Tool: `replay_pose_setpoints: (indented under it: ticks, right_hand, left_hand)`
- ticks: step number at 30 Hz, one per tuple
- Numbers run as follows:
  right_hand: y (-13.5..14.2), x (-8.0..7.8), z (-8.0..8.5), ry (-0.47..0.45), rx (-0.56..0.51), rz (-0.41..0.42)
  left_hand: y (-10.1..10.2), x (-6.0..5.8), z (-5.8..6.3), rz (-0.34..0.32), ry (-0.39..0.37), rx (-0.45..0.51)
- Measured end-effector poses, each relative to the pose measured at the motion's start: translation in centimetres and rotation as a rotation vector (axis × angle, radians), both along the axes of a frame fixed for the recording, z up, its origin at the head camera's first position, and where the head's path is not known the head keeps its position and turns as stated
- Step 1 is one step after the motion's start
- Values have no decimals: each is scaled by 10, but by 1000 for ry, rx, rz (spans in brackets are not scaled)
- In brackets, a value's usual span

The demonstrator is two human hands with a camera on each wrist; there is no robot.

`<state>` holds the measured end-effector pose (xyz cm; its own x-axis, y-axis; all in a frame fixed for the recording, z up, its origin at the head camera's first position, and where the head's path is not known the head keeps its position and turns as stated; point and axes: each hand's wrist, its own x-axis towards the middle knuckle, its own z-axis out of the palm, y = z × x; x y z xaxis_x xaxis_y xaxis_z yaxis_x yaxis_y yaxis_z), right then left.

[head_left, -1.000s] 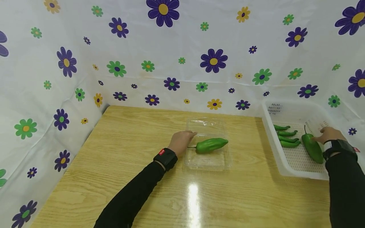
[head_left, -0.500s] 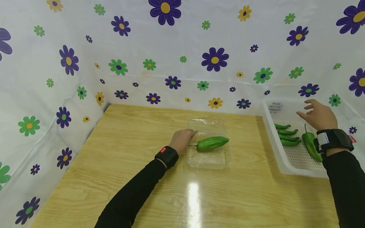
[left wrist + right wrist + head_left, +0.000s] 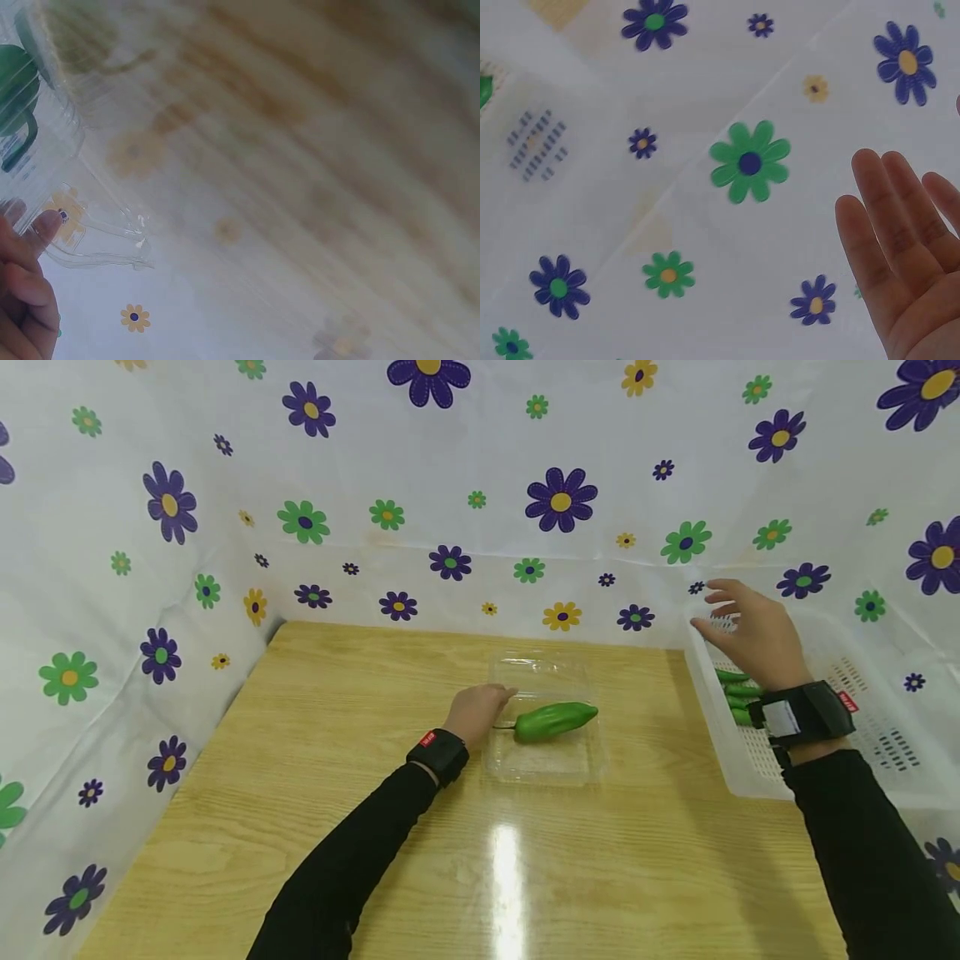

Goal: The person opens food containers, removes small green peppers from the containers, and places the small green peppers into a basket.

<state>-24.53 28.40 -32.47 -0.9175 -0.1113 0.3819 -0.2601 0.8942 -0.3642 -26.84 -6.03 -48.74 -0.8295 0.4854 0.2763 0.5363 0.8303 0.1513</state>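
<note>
A clear plastic clamshell box (image 3: 540, 766) lies unfolded mid-table. Inside it rests one large green pepper (image 3: 557, 722), its stem to the left. My left hand (image 3: 472, 717) pinches the box's left edge near the hinge; in the left wrist view the thumb and fingers (image 3: 30, 289) are at the clear rim. Over the white basket (image 3: 712, 727) hovers my right hand (image 3: 759, 631), holding nothing, palm and spread fingers showing in the right wrist view. Several slim green chillies (image 3: 742, 691) lie along the basket's left side. My right wrist and forearm hide the larger pepper there.
The wooden table (image 3: 300, 693) meets a white flower-patterned cloth (image 3: 465, 468) at the back and left. The basket has slotted walls and stands at the table's right, close to the cloth. A bright reflection crosses the table's front.
My right hand has let go of the large pepper in the basket, risen, and moved left above the basket's left wall. My left hand keeps its place on the box.
</note>
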Motion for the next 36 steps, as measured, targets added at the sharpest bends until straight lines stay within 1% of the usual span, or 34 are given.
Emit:
replay_pose_setpoints:
  ticks: [4, 7, 10, 13, 17, 20, 23, 26, 30, 36]
  right_hand:
    - [-28, 3, -1, 69, -15, 97]
    - [-46, 5, -6, 90, -15, 170]
    - [-62, 9, -16, 90, -4, 238]
    - [-78, 15, -28, 75, 16, 302]
    - [-96, 22, -45, 52, 73, 362]
    - [-107, 23, -57, 61, 118, 413]
    - [-116, 21, -67, 84, 172, 465]
    - [-122, 18, -75, 93, 246, 496]
    - [-128, 11, -87, 59, 340, 510]
    - [-133, 4, -100, 33, 406, 560]
  left_hand:
    - [0, -3, 1, 10, 6, 2]
    - [-1, -3, -1, 24, 9, -2]
    - [-1, 0, -2, 35, 8, 1]
    - [-2, 4, -4, 35, -10, 8]
    - [-2, 8, -7, 35, -25, 3]
    - [-1, 8, -10, 38, -12, -3]
    - [-1, 7, -12, 36, 5, 1]
    - [-1, 5, -12, 30, 12, 5]
    - [-1, 2, -10, 28, 15, 2]
    - [1, -2, -6, 12, 53, 2]
